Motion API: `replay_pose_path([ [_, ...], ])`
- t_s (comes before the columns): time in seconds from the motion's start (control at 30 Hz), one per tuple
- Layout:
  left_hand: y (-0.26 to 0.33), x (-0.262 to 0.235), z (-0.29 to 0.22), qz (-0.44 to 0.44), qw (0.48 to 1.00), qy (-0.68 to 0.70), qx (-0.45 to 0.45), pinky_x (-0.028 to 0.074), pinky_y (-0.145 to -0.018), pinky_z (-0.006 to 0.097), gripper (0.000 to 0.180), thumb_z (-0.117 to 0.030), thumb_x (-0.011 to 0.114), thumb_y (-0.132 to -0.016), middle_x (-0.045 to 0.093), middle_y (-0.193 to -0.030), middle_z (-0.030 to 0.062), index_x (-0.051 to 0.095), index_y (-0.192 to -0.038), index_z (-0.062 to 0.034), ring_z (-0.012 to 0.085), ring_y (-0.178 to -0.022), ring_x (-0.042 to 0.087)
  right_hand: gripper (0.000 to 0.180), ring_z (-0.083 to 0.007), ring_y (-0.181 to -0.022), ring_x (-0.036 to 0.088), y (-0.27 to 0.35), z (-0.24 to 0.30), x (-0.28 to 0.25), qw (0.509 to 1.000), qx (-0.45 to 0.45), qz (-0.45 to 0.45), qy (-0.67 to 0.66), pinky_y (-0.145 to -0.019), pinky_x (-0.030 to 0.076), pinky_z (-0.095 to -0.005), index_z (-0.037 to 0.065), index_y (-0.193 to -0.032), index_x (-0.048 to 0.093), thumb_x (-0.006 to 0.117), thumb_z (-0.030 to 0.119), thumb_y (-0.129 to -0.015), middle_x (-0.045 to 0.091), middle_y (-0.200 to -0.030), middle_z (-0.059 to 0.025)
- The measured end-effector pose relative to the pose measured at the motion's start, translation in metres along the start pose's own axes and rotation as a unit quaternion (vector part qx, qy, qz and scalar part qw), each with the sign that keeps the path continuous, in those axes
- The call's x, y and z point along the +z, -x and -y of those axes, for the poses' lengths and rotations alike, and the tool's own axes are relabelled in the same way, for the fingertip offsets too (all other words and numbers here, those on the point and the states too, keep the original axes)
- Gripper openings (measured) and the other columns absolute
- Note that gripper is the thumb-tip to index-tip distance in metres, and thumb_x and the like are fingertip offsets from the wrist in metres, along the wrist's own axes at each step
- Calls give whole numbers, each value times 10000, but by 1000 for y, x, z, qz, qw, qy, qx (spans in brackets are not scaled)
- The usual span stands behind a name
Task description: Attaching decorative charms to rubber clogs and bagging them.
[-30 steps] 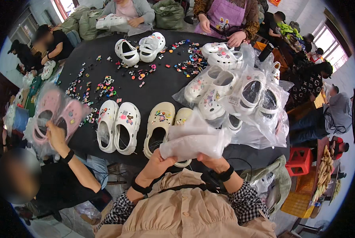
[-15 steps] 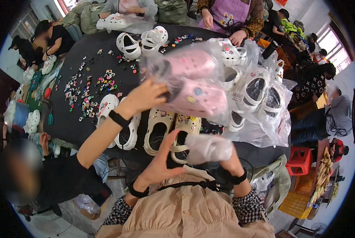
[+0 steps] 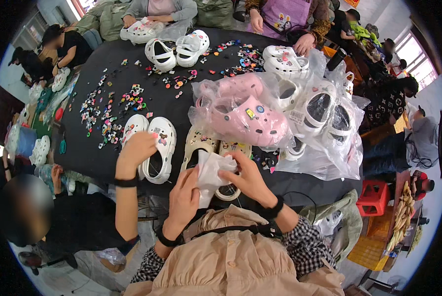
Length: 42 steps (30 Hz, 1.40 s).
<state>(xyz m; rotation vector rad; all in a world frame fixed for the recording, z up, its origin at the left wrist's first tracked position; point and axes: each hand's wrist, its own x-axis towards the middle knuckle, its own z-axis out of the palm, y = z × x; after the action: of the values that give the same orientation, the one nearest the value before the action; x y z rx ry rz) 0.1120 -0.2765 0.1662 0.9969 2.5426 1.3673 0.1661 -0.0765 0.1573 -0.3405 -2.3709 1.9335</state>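
Note:
A crumpled, thin white sheet [image 3: 211, 173], paper or plastic, hangs between my hands above the near table edge. My left hand [image 3: 183, 195] pinches its left side. Fingers of my right hand [image 3: 248, 178] close on its right side. Beneath and behind it lies a pair of cream clogs [image 3: 197, 143] with charms, partly covered by the sheet and my hands. Just beyond rest pink clogs [image 3: 250, 118] in a clear plastic bag. To the left, a co-worker's hand [image 3: 141, 148] is over a pair of white clogs [image 3: 164, 143] with charms.
Loose colourful charms [image 3: 134, 98] are scattered over the black table [image 3: 95, 160]. Bagged white clogs [image 3: 320, 111] crowd its right side; another white pair [image 3: 176, 52] stands at the far side. Two people work opposite. A red stool [image 3: 372, 200] is at the right.
The bagged pink clogs, touched by the co-worker's hand before, now lie on the table. That hand has moved left to the white clogs. My left hand has joined my right on the white sheet.

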Motion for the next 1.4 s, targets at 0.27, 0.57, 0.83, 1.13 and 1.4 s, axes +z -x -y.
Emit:
replay_pose_path([
  [0.27, 7, 1, 29, -62, 994, -86, -9, 494, -803, 398, 607, 121, 479, -742, 536, -1255, 177, 558, -1296, -113, 383, -1005, 591, 293, -352, -860, 573, -73, -29, 47, 964, -155, -34, 214, -709, 471, -402, 12, -928, 581, 708, 194, -736, 559, -930, -160],
  [0.57, 4, 18, 65, 76, 965, -226, 108, 489, -736, 365, 370, 8, 565, -718, 583, -1212, 55, 628, -1081, -27, 252, -855, 576, 182, -303, -1133, 470, -77, -63, 66, 831, -227, -27, 507, -855, 461, -423, -2, -809, 649, 633, 139, -695, 508, -1130, -133],
  [0.83, -9, 25, 74, 116, 955, -262, 80, 528, -742, 362, 296, -73, 603, -752, 564, -1218, 113, 622, -1037, 6, 274, -909, 602, 348, -333, -1147, 471, -62, -54, 36, 890, -270, 61, 363, -927, 476, -381, -42, -1074, 580, 611, 100, -758, 467, -1251, -167],
  [1.13, -49, 60, 92, 184, 943, -267, -72, 534, -625, 424, 361, -133, 563, -851, 532, -1214, 127, 528, -1174, 25, 325, -755, 647, 290, -313, -1128, 514, -58, -50, 33, 910, -229, 65, 339, -908, 482, -379, -9, -1069, 606, 582, 65, -790, 503, -1245, -146],
  [1.4, -36, 55, 84, 106, 968, -227, 10, 538, -690, 434, 323, -113, 570, -852, 523, -1177, 180, 520, -1152, -3, 353, -814, 638, 249, -310, -1142, 515, -57, -67, 39, 917, -233, 17, 323, -879, 498, -371, -21, -1004, 618, 588, 59, -769, 513, -1249, -122],
])
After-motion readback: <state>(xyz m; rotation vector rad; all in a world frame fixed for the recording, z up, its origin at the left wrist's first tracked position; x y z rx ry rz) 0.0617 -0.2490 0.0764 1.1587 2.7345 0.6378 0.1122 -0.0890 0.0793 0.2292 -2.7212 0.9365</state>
